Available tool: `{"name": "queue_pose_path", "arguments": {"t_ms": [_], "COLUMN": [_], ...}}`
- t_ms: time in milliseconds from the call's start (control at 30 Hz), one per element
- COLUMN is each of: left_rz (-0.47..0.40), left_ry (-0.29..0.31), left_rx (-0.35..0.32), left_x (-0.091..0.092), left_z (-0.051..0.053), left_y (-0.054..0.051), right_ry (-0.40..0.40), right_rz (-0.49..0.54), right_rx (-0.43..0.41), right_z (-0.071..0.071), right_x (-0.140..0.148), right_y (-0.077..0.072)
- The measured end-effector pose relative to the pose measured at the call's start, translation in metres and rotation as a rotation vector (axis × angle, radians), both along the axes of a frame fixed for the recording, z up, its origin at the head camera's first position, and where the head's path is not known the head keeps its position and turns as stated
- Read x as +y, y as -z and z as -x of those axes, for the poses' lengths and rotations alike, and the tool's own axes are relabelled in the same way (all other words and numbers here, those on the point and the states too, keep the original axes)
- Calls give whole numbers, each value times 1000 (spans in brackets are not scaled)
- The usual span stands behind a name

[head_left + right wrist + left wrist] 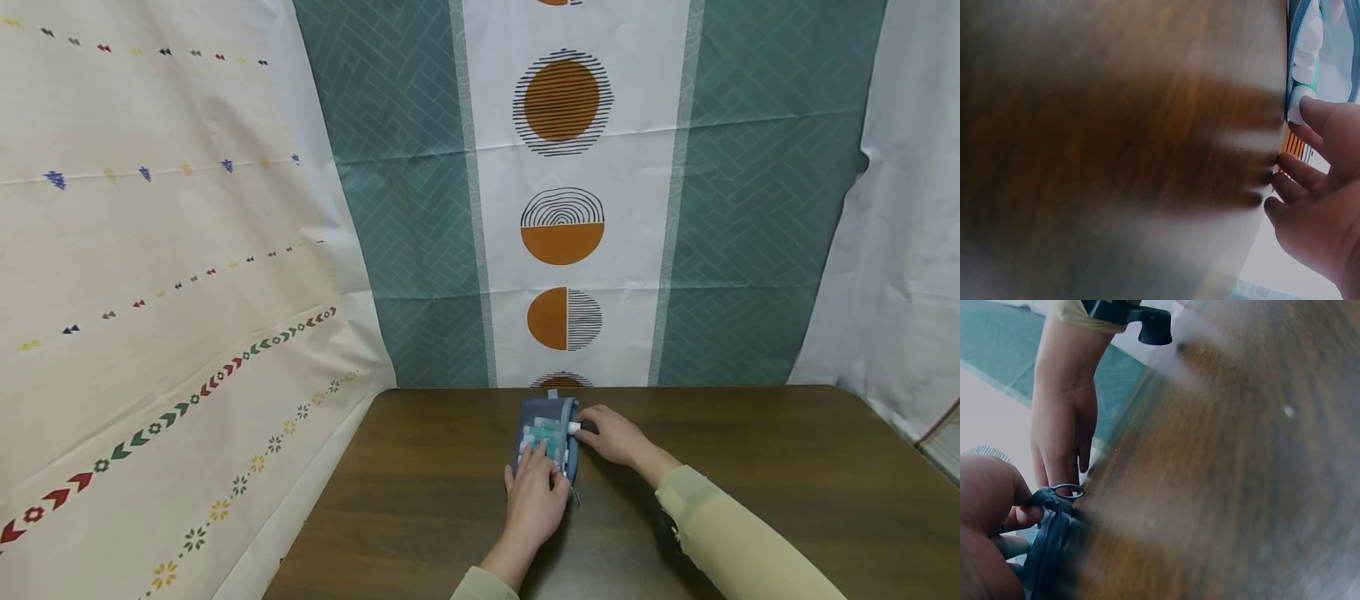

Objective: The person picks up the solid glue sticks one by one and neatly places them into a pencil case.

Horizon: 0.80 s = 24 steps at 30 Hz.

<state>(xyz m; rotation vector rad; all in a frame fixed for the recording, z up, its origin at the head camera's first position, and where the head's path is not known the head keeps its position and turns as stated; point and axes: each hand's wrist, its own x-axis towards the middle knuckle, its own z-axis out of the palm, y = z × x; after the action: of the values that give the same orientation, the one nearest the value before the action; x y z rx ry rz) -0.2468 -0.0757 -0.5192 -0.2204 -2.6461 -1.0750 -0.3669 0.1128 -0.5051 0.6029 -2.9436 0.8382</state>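
Note:
A blue zip pouch (534, 408) with a clear window lies on the table, its zip side facing right. Several white and teal tubes (545, 432) show through the window. My left hand (534, 500) rests over the near part of the pouch and pinches its edge by the zip's ring pull (1067, 491). At the zip opening, my right hand (617, 437) pinches a small white cylinder (1300, 104) between thumb and forefinger, with the other fingers spread. More white round ends (1309, 36) sit in a row inside the opening. The cylinder's far part is hidden in the pouch.
The brown wooden table (420, 500) extends to both sides of the pouch. Behind its back edge hangs a green and white curtain (420, 208) with orange circles. A cream patterned cloth (187, 250) hangs at the left.

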Motion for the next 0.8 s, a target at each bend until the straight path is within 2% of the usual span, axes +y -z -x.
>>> {"name": "queue_pose_path", "arguments": {"t_ms": [133,167,233,267,367,400,467,500,800], "left_rz": [-2,1,3,5,7,7,8,9,11], "left_ry": [0,-1,-2,-3,-2,-1,0,1,5], "left_rx": [-3,-3,-2,-1,-2,-4,-2,-2,-1], "left_x": [0,0,0,0,0,0,0,0,-1], "left_z": [-1,-1,0,0,0,0,0,0,1], "left_y": [0,0,-1,-1,-1,-1,-1,-1,0], "right_ry": [10,0,-6,-15,-26,-20,-17,-10,34], "right_rz": [26,27,32,25,24,25,11,15,-34], "right_rx": [0,27,35,60,80,60,80,62,8], "right_z": [1,6,6,13,13,8,12,5,3], "right_x": [4,6,8,10,11,9,8,6,-6], "right_y": [2,8,9,17,17,11,15,6,0]}}
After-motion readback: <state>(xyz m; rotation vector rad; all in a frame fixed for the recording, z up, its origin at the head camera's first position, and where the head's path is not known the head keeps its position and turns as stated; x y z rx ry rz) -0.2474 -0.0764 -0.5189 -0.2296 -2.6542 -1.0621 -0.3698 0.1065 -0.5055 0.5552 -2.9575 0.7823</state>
